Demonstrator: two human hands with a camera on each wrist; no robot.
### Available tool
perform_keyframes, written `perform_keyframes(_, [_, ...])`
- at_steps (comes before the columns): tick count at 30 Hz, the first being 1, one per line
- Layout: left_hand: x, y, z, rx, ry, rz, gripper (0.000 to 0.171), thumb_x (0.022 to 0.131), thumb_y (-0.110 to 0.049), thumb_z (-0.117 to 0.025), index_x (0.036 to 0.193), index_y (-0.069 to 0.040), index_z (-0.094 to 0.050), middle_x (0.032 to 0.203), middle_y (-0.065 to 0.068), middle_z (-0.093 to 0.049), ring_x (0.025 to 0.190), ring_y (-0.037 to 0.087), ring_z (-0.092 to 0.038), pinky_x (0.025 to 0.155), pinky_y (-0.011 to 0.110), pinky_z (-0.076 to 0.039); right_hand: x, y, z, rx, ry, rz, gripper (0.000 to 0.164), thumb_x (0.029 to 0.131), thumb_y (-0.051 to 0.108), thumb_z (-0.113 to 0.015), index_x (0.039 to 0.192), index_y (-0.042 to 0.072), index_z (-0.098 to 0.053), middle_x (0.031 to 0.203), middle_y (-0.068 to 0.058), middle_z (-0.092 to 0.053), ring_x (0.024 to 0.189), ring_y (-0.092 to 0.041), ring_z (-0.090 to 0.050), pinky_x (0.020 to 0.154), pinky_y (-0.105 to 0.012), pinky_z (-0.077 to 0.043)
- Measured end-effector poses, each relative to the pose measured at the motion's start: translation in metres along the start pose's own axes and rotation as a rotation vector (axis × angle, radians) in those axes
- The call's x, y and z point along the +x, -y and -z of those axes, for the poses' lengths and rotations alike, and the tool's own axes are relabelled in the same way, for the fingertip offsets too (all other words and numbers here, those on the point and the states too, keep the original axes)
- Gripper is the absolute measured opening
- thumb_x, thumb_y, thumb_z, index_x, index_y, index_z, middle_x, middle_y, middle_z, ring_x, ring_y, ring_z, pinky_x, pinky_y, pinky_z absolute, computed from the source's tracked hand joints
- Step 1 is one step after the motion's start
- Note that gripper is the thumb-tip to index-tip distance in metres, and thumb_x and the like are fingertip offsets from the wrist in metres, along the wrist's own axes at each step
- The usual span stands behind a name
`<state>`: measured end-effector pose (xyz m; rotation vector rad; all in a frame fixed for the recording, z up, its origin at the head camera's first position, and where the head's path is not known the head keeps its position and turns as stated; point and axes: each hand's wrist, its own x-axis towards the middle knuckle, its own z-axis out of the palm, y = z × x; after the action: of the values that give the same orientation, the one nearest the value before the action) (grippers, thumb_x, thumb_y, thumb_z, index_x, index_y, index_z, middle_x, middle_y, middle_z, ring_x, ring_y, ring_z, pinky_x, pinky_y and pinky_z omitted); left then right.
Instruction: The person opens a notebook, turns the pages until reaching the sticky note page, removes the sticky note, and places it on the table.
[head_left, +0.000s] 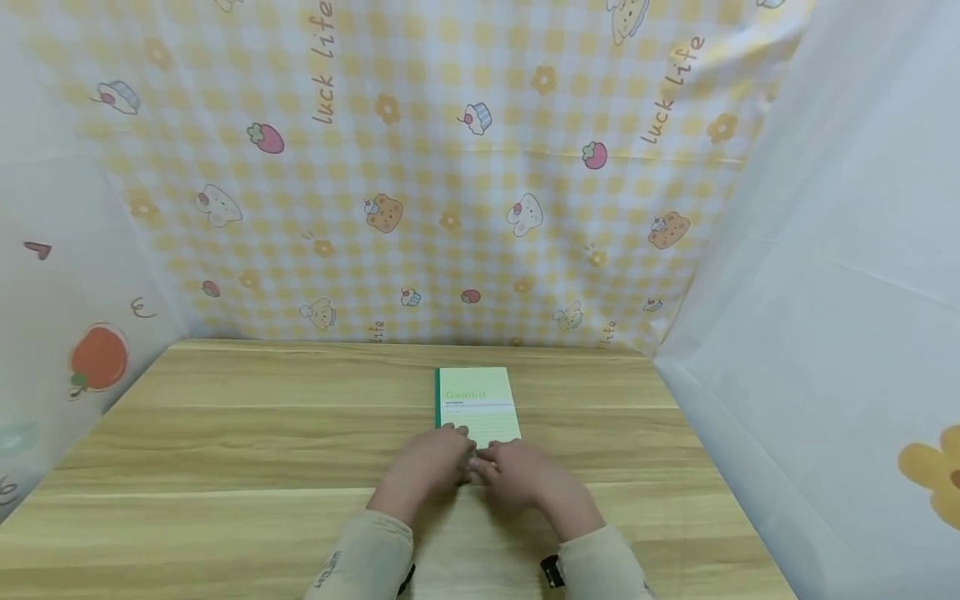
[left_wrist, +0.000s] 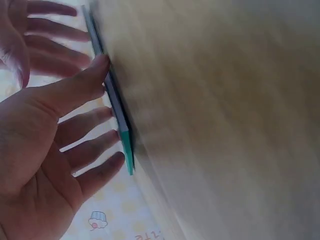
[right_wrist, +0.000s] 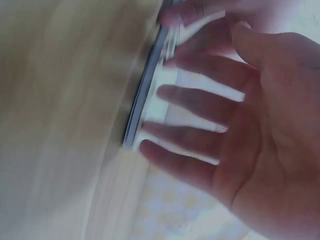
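Note:
A notebook (head_left: 477, 410) with a pale green cover, green print and a dark green spine lies flat on the wooden table. My left hand (head_left: 438, 458) is at its near edge by the spine corner. In the left wrist view, the thumb of that left hand (left_wrist: 50, 140) lies across the edge of the pages, its other fingertips right at the cover's rim, pinching the near edge. Beside it, my right hand (head_left: 525, 473) has its fingers extended over the cover's near edge. The right wrist view shows this right hand (right_wrist: 240, 120) with fingers spread and nearly straight, thumb raised off the notebook.
The wooden table (head_left: 262, 450) stretches to both sides of the notebook. A yellow checked cloth (head_left: 450, 167) with bears and strawberries hangs behind it. White cloth walls (head_left: 847, 333) stand at left and right.

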<state>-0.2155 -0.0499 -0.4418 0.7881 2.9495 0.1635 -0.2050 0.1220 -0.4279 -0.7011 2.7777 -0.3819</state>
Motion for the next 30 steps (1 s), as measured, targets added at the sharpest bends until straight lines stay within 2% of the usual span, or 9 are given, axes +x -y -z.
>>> perform_keyframes(2, [0.002,0.000,-0.002,0.014,-0.020,-0.013,0.014,0.086,-0.026,-0.075,0.097,-0.019,-0.072,0.120,0.005,-0.069,0.098,0.024,-0.067,0.077,0.038,-0.058,0.001,-0.012,0.005,0.039,-0.077,0.001,0.039,0.103,0.035,-0.046,0.126,0.011,-0.067,0.125,-0.009,-0.069,0.118,-0.030,-0.063,0.100,-0.047,-0.050])
perform_keyframes(5, [0.003,0.001,-0.002,0.037,-0.043,-0.024,0.006,0.085,-0.022,-0.075,0.087,-0.018,-0.070,0.117,0.005,-0.070,0.087,0.021,-0.065,0.071,0.036,-0.056,0.002,-0.031,0.012,0.152,-0.167,-0.106,0.030,0.102,0.026,-0.051,0.104,0.005,-0.072,0.094,-0.007,-0.073,0.086,-0.024,-0.069,0.075,-0.042,-0.056])
perform_keyframes(9, [0.002,0.002,-0.001,0.014,-0.038,-0.016,0.009,0.086,-0.011,-0.072,0.093,-0.016,-0.071,0.118,0.006,-0.070,0.091,0.022,-0.065,0.076,0.036,-0.056,0.002,-0.051,0.016,0.319,-0.213,-0.293,0.032,0.100,0.019,-0.053,0.071,0.006,-0.059,0.062,-0.003,-0.054,0.055,-0.015,-0.048,0.050,-0.028,-0.042])
perform_keyframes(12, [0.003,0.003,-0.001,-0.040,-0.025,0.011,0.029,0.085,-0.006,-0.070,0.113,-0.013,-0.069,0.116,0.006,-0.070,0.099,0.023,-0.066,0.084,0.038,-0.056,0.001,-0.060,0.014,0.370,-0.173,-0.355,0.034,0.100,0.018,-0.054,0.068,0.006,-0.057,0.060,-0.005,-0.057,0.053,-0.014,-0.051,0.049,-0.026,-0.042])
perform_keyframes(15, [0.005,0.004,-0.004,-0.080,-0.025,0.027,0.039,0.085,-0.015,-0.074,0.123,-0.012,-0.065,0.108,0.004,-0.070,0.096,0.020,-0.065,0.084,0.038,-0.056,0.000,-0.064,0.012,0.389,-0.122,-0.366,0.031,0.100,0.016,-0.053,0.072,0.004,-0.061,0.064,-0.007,-0.062,0.056,-0.016,-0.057,0.052,-0.026,-0.047])
perform_keyframes(19, [0.006,0.006,-0.007,-0.080,-0.042,0.019,0.028,0.082,-0.026,-0.078,0.105,-0.014,-0.069,0.091,0.000,-0.068,0.077,0.014,-0.059,0.069,0.032,-0.052,0.002,-0.067,0.009,0.367,-0.088,-0.331,0.026,0.098,0.014,-0.056,0.076,0.004,-0.064,0.066,-0.006,-0.063,0.057,-0.016,-0.058,0.053,-0.026,-0.048])
perform_keyframes(23, [0.005,0.006,-0.004,-0.080,-0.035,-0.010,0.012,0.083,-0.013,-0.075,0.092,-0.016,-0.067,0.081,-0.003,-0.062,0.072,0.013,-0.053,0.065,0.029,-0.049,0.002,-0.071,0.007,0.379,-0.060,-0.277,0.021,0.098,0.014,-0.056,0.083,0.003,-0.065,0.071,-0.006,-0.062,0.060,-0.015,-0.059,0.055,-0.027,-0.051])
perform_keyframes(27, [0.001,0.005,-0.001,-0.131,0.007,-0.022,0.040,0.083,-0.001,-0.068,0.121,-0.011,-0.063,0.106,0.003,-0.068,0.098,0.021,-0.063,0.087,0.036,-0.054,0.001,-0.075,0.006,0.417,-0.033,-0.265,0.022,0.097,0.020,-0.060,0.082,0.004,-0.064,0.071,-0.005,-0.061,0.062,-0.014,-0.055,0.055,-0.027,-0.049])
perform_keyframes(30, [0.000,0.003,0.001,-0.207,0.045,0.011,0.069,0.083,0.003,-0.065,0.147,-0.013,-0.044,0.136,0.009,-0.060,0.128,0.031,-0.055,0.107,0.045,-0.046,0.002,-0.075,0.005,0.373,-0.025,-0.265,0.029,0.093,0.027,-0.067,0.072,0.009,-0.060,0.065,0.000,-0.056,0.059,-0.013,-0.049,0.053,-0.025,-0.041])
